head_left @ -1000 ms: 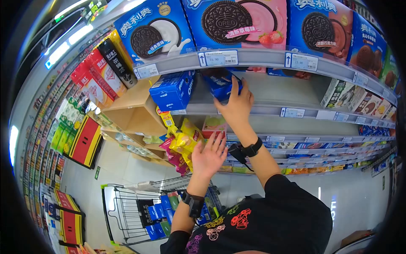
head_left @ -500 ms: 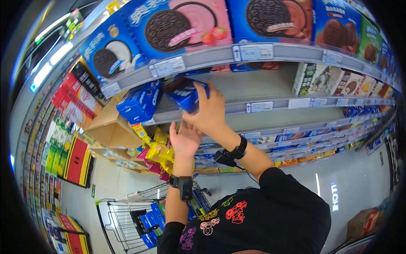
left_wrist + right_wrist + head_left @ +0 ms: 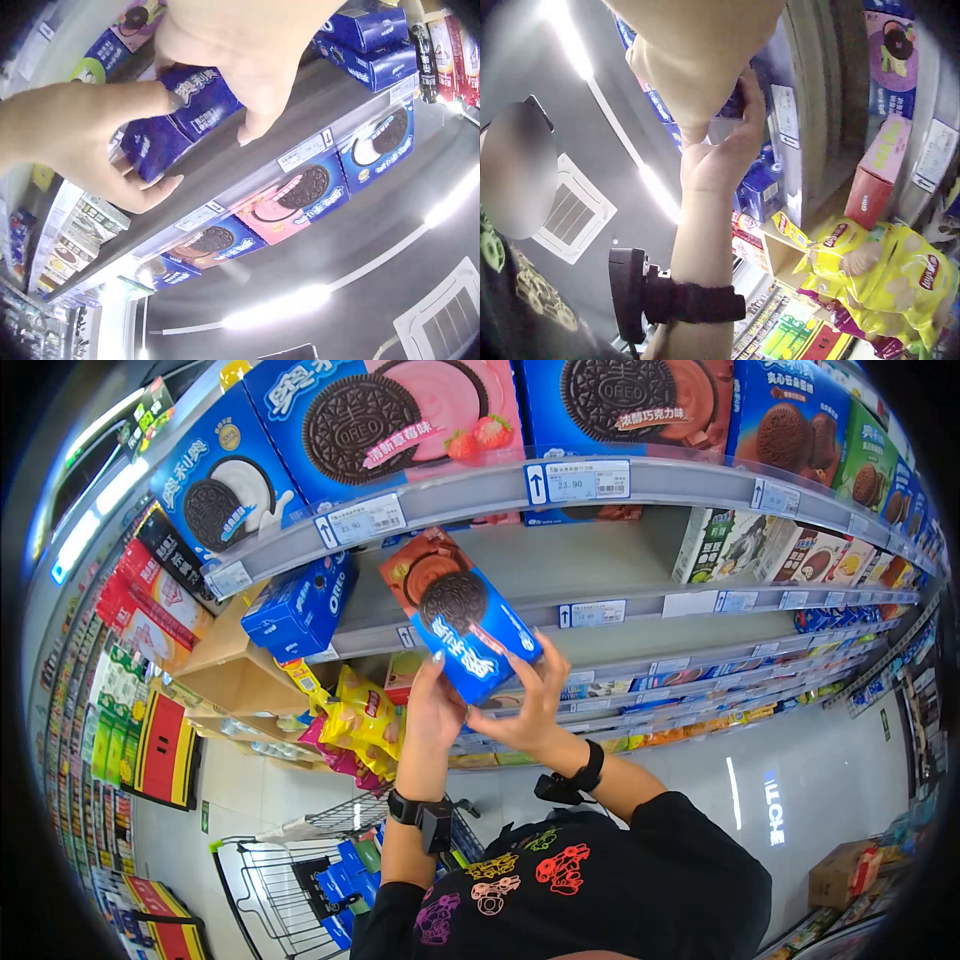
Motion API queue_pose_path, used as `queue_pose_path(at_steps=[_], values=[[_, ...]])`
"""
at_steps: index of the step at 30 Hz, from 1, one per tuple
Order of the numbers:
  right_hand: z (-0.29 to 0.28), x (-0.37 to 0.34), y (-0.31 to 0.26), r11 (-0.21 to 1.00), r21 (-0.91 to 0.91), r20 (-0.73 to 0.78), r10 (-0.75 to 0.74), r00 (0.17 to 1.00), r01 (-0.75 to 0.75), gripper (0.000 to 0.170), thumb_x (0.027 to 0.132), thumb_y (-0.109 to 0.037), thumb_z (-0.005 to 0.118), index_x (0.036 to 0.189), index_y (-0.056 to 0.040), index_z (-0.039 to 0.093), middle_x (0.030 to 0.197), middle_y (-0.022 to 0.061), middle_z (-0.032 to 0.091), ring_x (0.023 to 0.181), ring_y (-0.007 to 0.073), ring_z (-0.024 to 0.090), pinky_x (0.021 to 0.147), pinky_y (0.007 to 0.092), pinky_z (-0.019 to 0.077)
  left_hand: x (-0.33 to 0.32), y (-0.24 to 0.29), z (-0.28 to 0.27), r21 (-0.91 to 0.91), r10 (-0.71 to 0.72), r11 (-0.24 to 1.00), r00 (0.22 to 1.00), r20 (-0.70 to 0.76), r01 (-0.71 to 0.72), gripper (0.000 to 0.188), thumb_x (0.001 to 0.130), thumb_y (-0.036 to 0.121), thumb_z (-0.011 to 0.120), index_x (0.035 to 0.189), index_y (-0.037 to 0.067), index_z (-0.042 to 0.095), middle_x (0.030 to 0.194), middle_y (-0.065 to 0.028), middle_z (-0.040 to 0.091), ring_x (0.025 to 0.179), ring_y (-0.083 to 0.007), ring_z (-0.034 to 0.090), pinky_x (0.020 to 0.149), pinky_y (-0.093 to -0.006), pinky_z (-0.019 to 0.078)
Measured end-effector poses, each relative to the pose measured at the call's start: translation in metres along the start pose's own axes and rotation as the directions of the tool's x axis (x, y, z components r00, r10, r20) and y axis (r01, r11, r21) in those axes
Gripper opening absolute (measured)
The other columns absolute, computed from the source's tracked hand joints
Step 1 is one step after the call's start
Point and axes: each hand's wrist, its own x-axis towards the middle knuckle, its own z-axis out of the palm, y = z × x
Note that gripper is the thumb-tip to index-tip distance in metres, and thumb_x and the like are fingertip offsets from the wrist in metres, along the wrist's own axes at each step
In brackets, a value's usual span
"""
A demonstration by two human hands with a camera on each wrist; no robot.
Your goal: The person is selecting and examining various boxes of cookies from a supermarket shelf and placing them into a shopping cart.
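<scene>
A blue and brown Oreo box is tilted in front of the upper shelf gap, held between both hands. The left hand grips its lower left edge, thumb on the side and other fingers partly hidden. On the opposite edge, the right hand has its fingers and thumb round the lower corner. In the left wrist view, the left hand and right hand surround the blue box. The right wrist view shows the right hand above the left hand; the box is mostly hidden.
Large Oreo boxes line the top shelf. A blue box stands at the shelf's left end, with yellow chip bags hanging below. A cart holding blue boxes stands lower left.
The box has come out from the shelf towards the person and turned its cookie picture into view. The left hand has risen to it and now grips it too. The head view has shifted right.
</scene>
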Motion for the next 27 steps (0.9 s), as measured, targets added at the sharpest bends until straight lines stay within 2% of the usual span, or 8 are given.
queue_pose_path(at_steps=[8, 12, 15, 16, 19, 20, 21, 27], values=[[-0.009, -0.050, 0.003, 0.994, 0.105, 0.111, -0.043, 0.993, 0.032, 0.094, 0.052, -0.044, 0.077, 0.123, -0.0062, 0.028, 0.123, 0.0256, 0.031, 0.108, 0.0374, 0.038, 0.087, 0.0450, 0.0343, -0.017, -0.003, -0.006, 0.121, 0.163, 0.982, 0.972, -0.172, -0.143, 0.040, 0.075, 0.001, 0.057, 0.112, 0.000, 0.042, 0.104, -0.0088, 0.053, 0.093, -0.0169, 0.054, 0.081, -0.0302, 0.0452], [-0.016, -0.066, 0.015, 0.844, 0.464, 0.422, 0.057, 0.905, -0.270, 0.107, 0.060, -0.053, 0.068, 0.136, -0.0085, 0.008, 0.131, 0.0271, 0.023, 0.119, 0.0408, 0.031, 0.094, 0.0461, 0.0315, -0.036, 0.007, -0.018, 0.315, 0.285, 0.921, 0.946, -0.153, -0.227, 0.047, 0.067, -0.007, 0.060, 0.109, 0.001, 0.042, 0.101, -0.0084, 0.053, 0.093, -0.0172, 0.053, 0.081, -0.0298, 0.0438], [-0.027, -0.051, 0.008, 0.420, 0.502, 0.732, 0.258, 0.630, -0.756, 0.105, 0.066, -0.055, 0.063, 0.137, -0.0093, 0.001, 0.136, 0.0227, 0.021, 0.120, 0.0355, 0.032, 0.092, 0.0437, 0.0344, -0.050, 0.015, -0.030, 0.501, 0.311, 0.832, 0.948, -0.068, -0.237, 0.054, 0.060, -0.007, 0.065, 0.108, 0.002, 0.042, 0.100, -0.0071, 0.053, 0.094, -0.0150, 0.053, 0.082, -0.0275, 0.0421], [-0.024, -0.057, 0.011, 0.390, 0.529, 0.728, 0.247, 0.639, -0.754, 0.098, 0.074, -0.046, 0.061, 0.137, -0.0080, -0.004, 0.135, 0.0193, 0.025, 0.118, 0.0294, 0.037, 0.091, 0.0384, 0.0358, -0.054, 0.018, -0.035, 0.521, 0.285, 0.816, 0.959, 0.012, -0.249, 0.056, 0.058, -0.004, 0.067, 0.108, 0.002, 0.043, 0.101, -0.0069, 0.053, 0.095, -0.0141, 0.052, 0.082, -0.0262, 0.0414], [-0.018, -0.082, 0.011, 0.369, 0.396, 0.837, 0.232, 0.496, -0.841, 0.078, 0.078, -0.034, 0.059, 0.135, -0.0035, 0.014, 0.126, 0.0172, 0.038, 0.112, 0.0253, 0.043, 0.091, 0.0347, 0.0361, -0.067, 0.016, -0.045, 0.574, 0.197, 0.784, 0.971, 0.134, -0.238, 0.057, 0.058, 0.001, 0.071, 0.109, 0.004, 0.043, 0.102, -0.0062, 0.052, 0.094, -0.0133, 0.051, 0.083, -0.0259, 0.0414], [-0.018, -0.083, 0.009, 0.469, 0.382, 0.852, 0.156, 0.500, -0.796, 0.053, 0.079, -0.026, 0.059, 0.121, 0.0007, 0.040, 0.111, 0.0126, 0.052, 0.102, 0.0206, 0.049, 0.088, 0.0322, 0.0379, -0.073, 0.015, -0.049, 0.594, 0.121, 0.785, 0.984, 0.131, -0.175, 0.060, 0.058, 0.004, 0.072, 0.110, 0.002, 0.042, 0.104, -0.0067, 0.050, 0.099, -0.0161, 0.050, 0.086, -0.0285, 0.0405], [-0.014, -0.089, 0.007, 0.430, 0.386, 0.849, 0.181, 0.497, -0.816, 0.047, 0.079, -0.025, 0.059, 0.115, 0.0010, 0.044, 0.107, 0.0111, 0.054, 0.099, 0.0199, 0.051, 0.087, 0.0324, 0.0387, -0.081, 0.014, -0.049, 0.598, 0.014, 0.799, 0.997, 0.072, -0.054, 0.062, 0.059, 0.006, 0.073, 0.112, 0.002, 0.040, 0.105, -0.0073, 0.050, 0.100, -0.0157, 0.049, 0.087, -0.0285, 0.0396], [0.024, -0.120, -0.034, 0.258, 0.288, 0.897, 0.264, 0.354, -0.922, 0.031, 0.078, -0.019, 0.059, 0.101, 0.0009, 0.053, 0.096, 0.0064, 0.058, 0.089, 0.0171, 0.054, 0.082, 0.0323, 0.0419, -0.119, 0.023, -0.089, 0.891, 0.287, 0.433, 0.958, 0.008, -0.137, 0.071, 0.067, 0.013, 0.068, 0.125, -0.001, 0.029, 0.114, -0.0142, 0.046, 0.106, -0.0214, 0.046, 0.093, -0.0323, 0.0346]])
